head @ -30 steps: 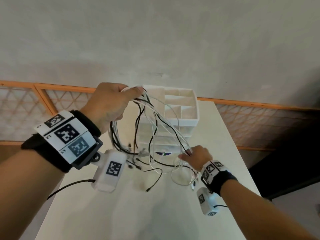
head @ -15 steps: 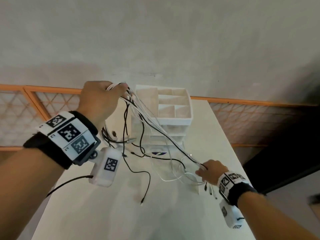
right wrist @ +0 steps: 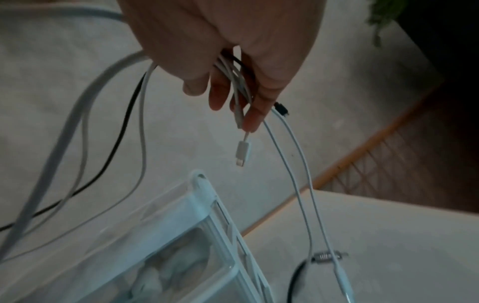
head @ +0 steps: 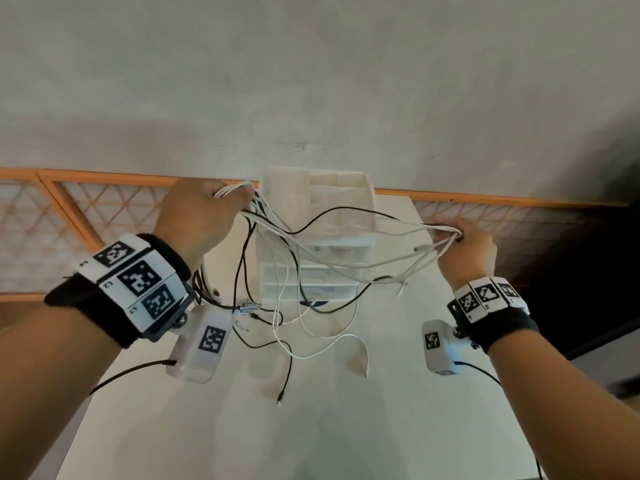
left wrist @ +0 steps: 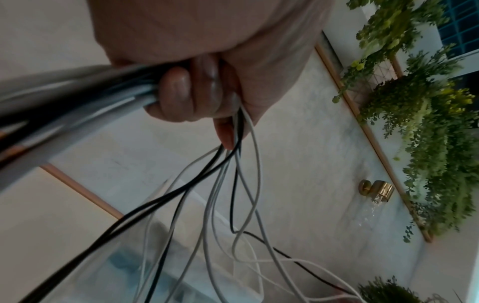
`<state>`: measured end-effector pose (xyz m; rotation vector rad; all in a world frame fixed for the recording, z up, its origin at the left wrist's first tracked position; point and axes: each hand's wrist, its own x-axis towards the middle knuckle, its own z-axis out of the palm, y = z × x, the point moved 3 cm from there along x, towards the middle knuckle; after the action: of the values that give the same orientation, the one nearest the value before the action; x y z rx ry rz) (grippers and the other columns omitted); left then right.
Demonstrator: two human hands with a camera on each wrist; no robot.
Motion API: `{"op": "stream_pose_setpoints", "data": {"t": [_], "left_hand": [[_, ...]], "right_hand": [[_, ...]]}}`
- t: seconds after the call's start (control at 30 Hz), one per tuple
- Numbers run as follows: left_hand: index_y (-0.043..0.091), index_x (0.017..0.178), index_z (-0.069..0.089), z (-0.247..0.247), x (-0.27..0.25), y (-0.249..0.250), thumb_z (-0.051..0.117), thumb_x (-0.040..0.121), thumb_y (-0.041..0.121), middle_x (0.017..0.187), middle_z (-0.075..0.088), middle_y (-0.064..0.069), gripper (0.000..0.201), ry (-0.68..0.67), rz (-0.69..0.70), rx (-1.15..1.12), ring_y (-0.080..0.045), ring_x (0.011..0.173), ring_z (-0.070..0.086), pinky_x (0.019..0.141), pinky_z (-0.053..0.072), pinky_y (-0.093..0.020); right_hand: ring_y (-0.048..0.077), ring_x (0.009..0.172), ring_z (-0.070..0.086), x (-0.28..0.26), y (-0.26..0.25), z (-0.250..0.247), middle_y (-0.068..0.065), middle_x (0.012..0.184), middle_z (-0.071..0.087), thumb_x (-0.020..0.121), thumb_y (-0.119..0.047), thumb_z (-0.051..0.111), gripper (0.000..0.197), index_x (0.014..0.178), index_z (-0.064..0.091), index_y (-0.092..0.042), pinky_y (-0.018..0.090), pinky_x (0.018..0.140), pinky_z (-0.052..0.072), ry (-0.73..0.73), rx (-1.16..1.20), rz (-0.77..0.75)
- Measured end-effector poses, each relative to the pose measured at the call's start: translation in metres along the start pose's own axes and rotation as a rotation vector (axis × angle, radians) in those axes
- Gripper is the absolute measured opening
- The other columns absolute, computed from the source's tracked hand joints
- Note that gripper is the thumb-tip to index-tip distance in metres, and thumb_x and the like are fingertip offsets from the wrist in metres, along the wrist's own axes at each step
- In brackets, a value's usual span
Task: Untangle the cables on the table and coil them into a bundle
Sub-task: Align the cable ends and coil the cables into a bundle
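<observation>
A tangle of thin white and black cables (head: 313, 268) hangs in the air between my two raised hands, above the white table (head: 346, 427). My left hand (head: 204, 216) grips a bunch of the cables (left wrist: 145, 90) at the upper left, fingers curled round them. My right hand (head: 467, 245) holds several white strands and a black one (right wrist: 239, 82) at the right. A white plug (right wrist: 242, 152) dangles below its fingers. Loose loops and a black cable end (head: 280, 398) droop down to the tabletop.
A white plastic drawer organiser (head: 318, 237) with open top compartments stands at the table's far middle, right behind the hanging cables. An orange-framed lattice rail (head: 104, 209) runs along the wall. Green plants (left wrist: 427, 143) hang on the wall to the left.
My right hand rose from low over the table up and to the right, stretching the strands out from the left hand. The left hand stayed high, and more cable came off the table.
</observation>
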<state>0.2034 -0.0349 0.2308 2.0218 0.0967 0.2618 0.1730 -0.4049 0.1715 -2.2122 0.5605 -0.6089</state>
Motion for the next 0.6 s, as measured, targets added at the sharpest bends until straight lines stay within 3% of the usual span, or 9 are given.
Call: {"op": "stream_pose_setpoints", "data": {"t": [0.1, 0.17, 0.23, 0.3, 0.33, 0.37, 0.43, 0.5, 0.6], "left_hand": [[-0.004, 0.079, 0.068, -0.006, 0.002, 0.000, 0.069, 0.085, 0.048, 0.037, 0.024, 0.007, 0.053, 0.024, 0.013, -0.042, -0.018, 0.048, 0.029, 0.059, 0.031, -0.034], [-0.012, 0.085, 0.063, -0.009, 0.004, 0.004, 0.070, 0.085, 0.047, 0.048, 0.021, 0.002, 0.059, 0.025, 0.032, -0.100, -0.020, 0.049, 0.022, 0.055, 0.026, -0.033], [-0.013, 0.087, 0.062, -0.010, 0.003, 0.006, 0.071, 0.086, 0.044, 0.055, 0.021, -0.004, 0.058, -0.012, 0.020, -0.170, -0.018, 0.046, 0.018, 0.051, 0.020, -0.029], [-0.010, 0.086, 0.064, -0.008, 0.000, 0.005, 0.071, 0.086, 0.045, 0.053, 0.023, -0.001, 0.055, -0.067, 0.008, -0.161, -0.016, 0.044, 0.020, 0.051, 0.021, -0.028], [-0.008, 0.085, 0.065, -0.007, -0.003, 0.004, 0.071, 0.086, 0.045, 0.047, 0.024, 0.004, 0.053, -0.089, 0.009, -0.130, -0.014, 0.041, 0.021, 0.052, 0.023, -0.028], [-0.009, 0.086, 0.065, -0.006, -0.005, 0.002, 0.070, 0.087, 0.046, 0.043, 0.023, 0.008, 0.055, -0.109, 0.013, -0.089, -0.012, 0.040, 0.022, 0.054, 0.025, -0.029], [-0.014, 0.089, 0.062, -0.001, -0.009, 0.000, 0.068, 0.087, 0.048, 0.044, 0.019, 0.010, 0.062, -0.136, 0.032, 0.009, -0.014, 0.043, 0.022, 0.060, 0.026, -0.031], [-0.014, 0.087, 0.062, 0.006, -0.014, 0.005, 0.064, 0.089, 0.051, 0.049, 0.020, 0.006, 0.065, -0.192, 0.079, 0.112, -0.013, 0.045, 0.023, 0.059, 0.023, -0.030], [-0.002, 0.074, 0.067, 0.020, -0.024, 0.019, 0.060, 0.089, 0.055, 0.040, 0.029, 0.006, 0.059, -0.292, 0.161, 0.248, -0.009, 0.039, 0.031, 0.053, 0.023, -0.028]], "right_hand": [[0.005, 0.080, 0.061, -0.004, -0.002, 0.004, -0.009, 0.089, 0.067, 0.093, -0.029, 0.067, 0.012, 0.091, 0.070, -0.018, 0.016, 0.070, 0.043, 0.063, 0.061, -0.111], [0.008, 0.086, 0.065, -0.009, 0.021, 0.021, -0.009, 0.093, 0.068, 0.091, -0.023, 0.070, 0.006, 0.094, 0.069, -0.018, 0.017, 0.074, 0.046, -0.050, -0.090, -0.139], [0.024, 0.116, 0.060, -0.023, 0.059, 0.043, 0.007, 0.126, 0.061, 0.084, -0.024, 0.077, 0.035, 0.117, 0.065, -0.021, 0.024, 0.096, 0.041, -0.337, -0.346, -0.092], [0.025, 0.140, 0.040, -0.049, 0.092, 0.059, 0.010, 0.154, 0.036, 0.078, -0.033, 0.083, 0.086, 0.150, 0.038, -0.023, 0.028, 0.113, 0.029, -0.772, -0.580, 0.004], [0.024, 0.143, 0.036, -0.058, 0.096, 0.062, 0.008, 0.157, 0.032, 0.077, -0.038, 0.082, 0.096, 0.155, 0.027, -0.027, 0.031, 0.116, 0.028, -0.910, -0.665, 0.014], [0.023, 0.141, 0.038, -0.063, 0.088, 0.062, 0.008, 0.156, 0.034, 0.078, -0.042, 0.081, 0.097, 0.156, 0.024, -0.029, 0.031, 0.115, 0.030, -0.961, -0.696, 0.001], [0.018, 0.125, 0.051, -0.061, 0.051, 0.056, 0.007, 0.146, 0.047, 0.078, -0.048, 0.078, 0.092, 0.153, 0.029, -0.030, 0.028, 0.105, 0.037, -0.913, -0.632, -0.056], [0.009, 0.095, 0.056, -0.053, -0.004, 0.046, 0.000, 0.123, 0.059, 0.072, -0.059, 0.078, 0.095, 0.151, 0.030, -0.037, 0.025, 0.087, 0.041, -0.792, -0.430, -0.147], [0.002, 0.070, 0.049, -0.065, -0.100, 0.029, -0.010, 0.083, 0.051, 0.061, -0.067, 0.080, 0.102, 0.147, 0.028, -0.050, 0.018, 0.066, 0.037, -0.686, -0.095, -0.345]]}}
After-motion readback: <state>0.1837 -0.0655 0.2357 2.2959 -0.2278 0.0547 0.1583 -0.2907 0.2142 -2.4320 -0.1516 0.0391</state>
